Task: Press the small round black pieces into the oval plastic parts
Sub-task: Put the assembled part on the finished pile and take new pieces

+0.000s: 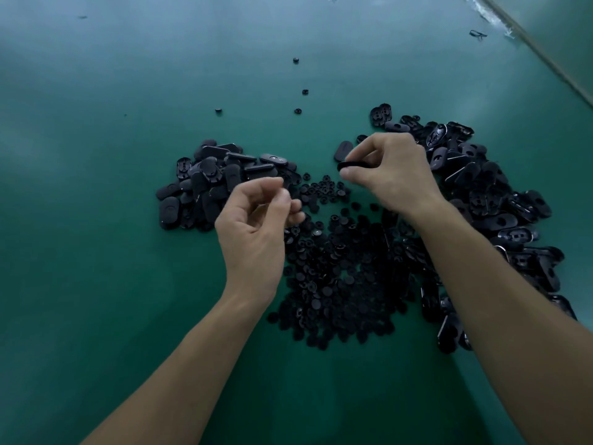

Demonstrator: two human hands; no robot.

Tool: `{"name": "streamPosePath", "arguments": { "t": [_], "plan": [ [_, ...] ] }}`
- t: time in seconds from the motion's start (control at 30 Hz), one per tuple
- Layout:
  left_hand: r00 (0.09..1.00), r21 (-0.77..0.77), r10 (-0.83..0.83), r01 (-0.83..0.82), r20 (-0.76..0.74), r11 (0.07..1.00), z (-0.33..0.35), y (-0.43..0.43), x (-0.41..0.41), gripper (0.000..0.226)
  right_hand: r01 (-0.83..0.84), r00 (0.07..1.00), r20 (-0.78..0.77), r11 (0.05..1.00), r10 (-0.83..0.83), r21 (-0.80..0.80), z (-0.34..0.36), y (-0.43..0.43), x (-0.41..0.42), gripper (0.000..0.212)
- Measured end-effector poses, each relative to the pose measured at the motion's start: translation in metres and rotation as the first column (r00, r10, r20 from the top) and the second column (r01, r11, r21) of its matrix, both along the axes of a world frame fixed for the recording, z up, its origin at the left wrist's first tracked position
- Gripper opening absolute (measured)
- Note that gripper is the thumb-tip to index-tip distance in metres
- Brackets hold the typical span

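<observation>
Right hand (391,175) pinches one oval part (351,165) edge-on between thumb and fingertips, above the far end of the round black pieces (337,271) heaped mid-table. Left hand (256,220) has fingertips bunched against the thumb. It's blurred, so can't tell if a round piece is in there. More ovals sit in the left heap (211,184) and right heap (500,207). Parts look light, rigid and smooth, probably slippery. Best to hold the oval by its long edges and keep the socket face clear.
</observation>
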State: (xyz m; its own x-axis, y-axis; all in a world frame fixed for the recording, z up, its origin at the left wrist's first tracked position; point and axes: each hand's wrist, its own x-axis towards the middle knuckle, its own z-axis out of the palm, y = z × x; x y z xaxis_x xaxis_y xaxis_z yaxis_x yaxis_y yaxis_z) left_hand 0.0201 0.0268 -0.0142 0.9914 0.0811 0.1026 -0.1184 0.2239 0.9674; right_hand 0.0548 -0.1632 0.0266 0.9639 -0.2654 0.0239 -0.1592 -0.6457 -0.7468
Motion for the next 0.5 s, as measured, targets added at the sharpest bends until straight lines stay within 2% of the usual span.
{"name": "streamPosePath", "arguments": {
  "t": [0.1,0.23,0.3,0.37,0.5],
  "plan": [
    [0.997,0.018,-0.078,0.078,0.029,0.997,0.002,-0.001,-0.003,0.007,-0.174,0.982,0.115,0.961,0.152,0.215,0.003,0.016,-0.013,0.016],
    [0.989,0.053,-0.140,0.137,0.054,0.989,0.004,-0.002,-0.006,0.016,-0.370,0.927,0.247,0.803,0.282,0.468,0.001,0.033,-0.031,0.023],
    [0.990,0.056,-0.127,0.124,0.053,0.991,0.004,-0.001,-0.005,0.012,-0.415,0.907,0.289,0.759,0.306,0.502,-0.002,0.038,-0.036,0.024],
    [0.991,0.063,-0.117,0.113,0.059,0.992,0.004,-0.001,-0.005,0.007,-0.419,0.904,0.290,0.785,0.314,0.456,-0.001,0.039,-0.037,0.025],
    [0.994,0.036,-0.101,0.100,0.042,0.994,0.002,-0.001,-0.004,0.008,-0.366,0.931,0.187,0.796,0.314,0.482,-0.001,0.033,-0.038,0.039]
  ]
}}
